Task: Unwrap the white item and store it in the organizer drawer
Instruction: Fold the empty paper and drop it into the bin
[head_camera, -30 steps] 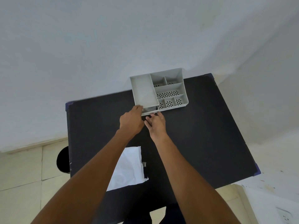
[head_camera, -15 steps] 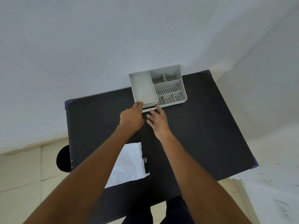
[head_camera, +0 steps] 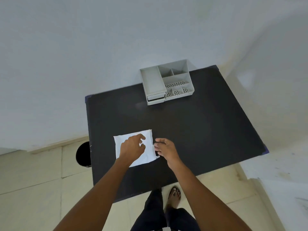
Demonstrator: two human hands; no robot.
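A flat white wrapper (head_camera: 150,153) lies on the black table (head_camera: 200,130), near its front left. My left hand (head_camera: 133,146) hovers over the wrapper with fingers loosely curled and apart, holding nothing. Beside the wrapper's right edge is my right hand (head_camera: 164,148), fingers spread and pointing left, fingertips touching or almost touching that edge. The grey organizer (head_camera: 166,81) stands at the table's far edge against the wall; its two small drawers (head_camera: 156,99) face me at the left front and look shut or nearly shut. What the drawers hold is hidden.
A white wall rises behind the table. A round black object (head_camera: 83,154) sits on the tiled floor left of the table. My legs and a bare foot (head_camera: 175,195) are at the table's near edge.
Both hands have left the organizer's drawer front and drawn back toward me to the white wrapper. The view has shifted, so the organizer sits farther away.
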